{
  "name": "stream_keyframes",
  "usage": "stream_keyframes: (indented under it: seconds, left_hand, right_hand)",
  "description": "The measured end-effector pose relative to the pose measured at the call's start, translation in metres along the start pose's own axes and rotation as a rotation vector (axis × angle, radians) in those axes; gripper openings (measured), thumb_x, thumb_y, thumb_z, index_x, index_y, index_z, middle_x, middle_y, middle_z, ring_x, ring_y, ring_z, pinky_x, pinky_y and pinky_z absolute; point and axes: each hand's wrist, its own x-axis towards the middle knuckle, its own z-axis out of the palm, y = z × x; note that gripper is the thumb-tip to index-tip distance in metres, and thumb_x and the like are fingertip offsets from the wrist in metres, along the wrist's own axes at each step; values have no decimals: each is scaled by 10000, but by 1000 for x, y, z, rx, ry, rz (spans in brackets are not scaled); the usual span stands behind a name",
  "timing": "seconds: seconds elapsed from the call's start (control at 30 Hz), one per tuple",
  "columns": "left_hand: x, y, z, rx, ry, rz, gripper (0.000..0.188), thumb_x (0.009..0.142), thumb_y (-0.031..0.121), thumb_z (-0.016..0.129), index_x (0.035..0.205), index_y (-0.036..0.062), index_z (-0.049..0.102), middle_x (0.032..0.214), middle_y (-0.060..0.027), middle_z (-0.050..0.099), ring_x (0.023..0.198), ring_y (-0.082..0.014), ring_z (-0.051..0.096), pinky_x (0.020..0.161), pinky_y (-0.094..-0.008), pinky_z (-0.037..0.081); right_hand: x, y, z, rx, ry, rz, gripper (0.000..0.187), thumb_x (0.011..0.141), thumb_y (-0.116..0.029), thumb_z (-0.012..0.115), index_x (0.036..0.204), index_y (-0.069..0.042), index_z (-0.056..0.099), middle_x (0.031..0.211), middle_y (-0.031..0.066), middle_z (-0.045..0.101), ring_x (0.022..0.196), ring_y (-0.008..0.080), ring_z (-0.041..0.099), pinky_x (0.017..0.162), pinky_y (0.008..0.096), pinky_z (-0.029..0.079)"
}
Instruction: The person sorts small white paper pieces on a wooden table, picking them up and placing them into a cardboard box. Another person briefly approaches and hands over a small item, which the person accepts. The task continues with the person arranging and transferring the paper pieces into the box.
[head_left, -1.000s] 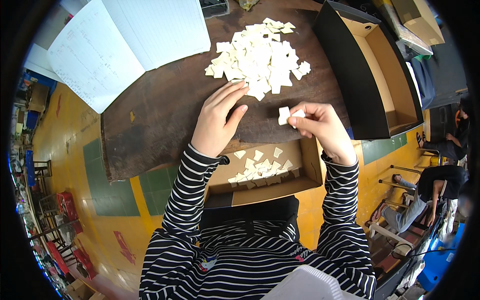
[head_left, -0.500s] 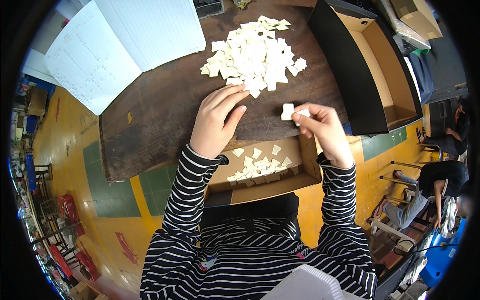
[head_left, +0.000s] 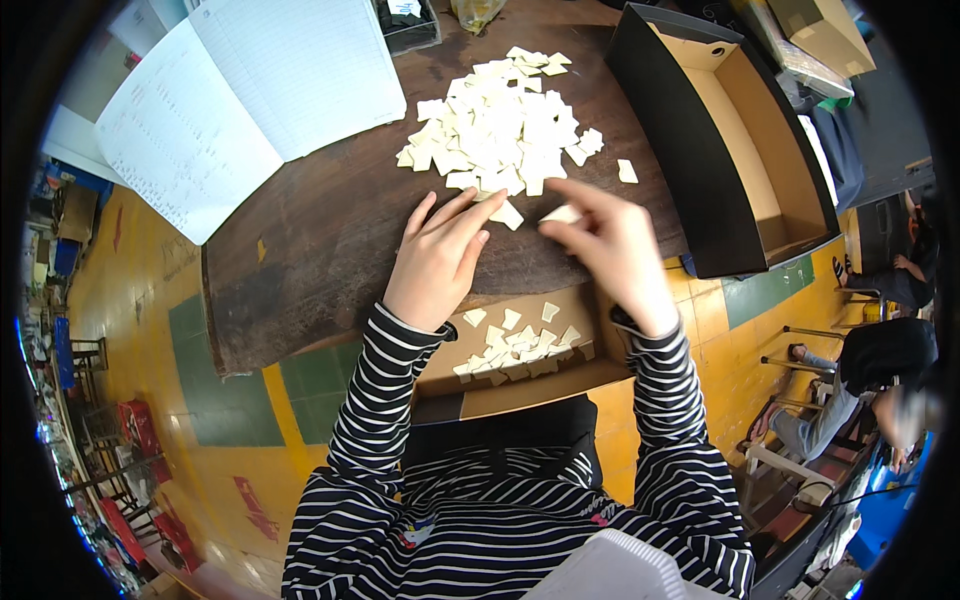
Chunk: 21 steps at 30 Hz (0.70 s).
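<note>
Small flat cream pieces with cut-in sides lie in a heap [head_left: 505, 125] on the dark wooden table. My left hand [head_left: 435, 265] is open, fingers stretched out, its fingertips at the heap's near edge. Just right of those fingertips is one piece [head_left: 509, 216]. My right hand [head_left: 615, 250], a little blurred, has another cream piece [head_left: 563, 214] between thumb and fingers. A single piece [head_left: 627, 171] lies apart, right of the heap. Below my hands, an open cardboard box [head_left: 540, 392] at my lap contains several more such pieces [head_left: 520, 346].
An open lined notebook [head_left: 300, 80] covers the table's far left. On the right stands a long black box [head_left: 680, 150] with a brown inside. A dark tray [head_left: 410, 30] and a plastic bag [head_left: 477, 12] are at the back. Another person [head_left: 880, 365] sits at the far right.
My right hand has moved left toward the heap. Of the white shapes at its fingers before, one now seems to be the single piece lying right of the heap. My left hand stays by the heap.
</note>
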Motion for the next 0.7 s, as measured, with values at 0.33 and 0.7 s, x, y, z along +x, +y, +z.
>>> stream_keyframes:
  seconds: [0.33, 0.7]
  left_hand:
    - [-1, -6, -15, -409, 193, -148, 326, 984, 68, 594, 1304, 5, 596, 1183, -144, 718, 1125, -253, 672, 975, -345, 498]
    - [-2, -9, -12, -393, 183, -163, 270, 963, 64, 620, 1224, 4, 652, 1173, -161, 710, 1111, -294, 677, 966, -359, 506]
  right_hand:
    - [12, -15, 47, -210, 41, 56, 209, 800, -105, 771, 948, 25, 702, 785, 164, 689, 700, 269, 666, 692, 357, 532]
    - [-34, -25, -3, 193, -401, 274, 119, 843, -60, 773, 938, -10, 722, 720, -10, 659, 660, 26, 559, 605, 204, 439]
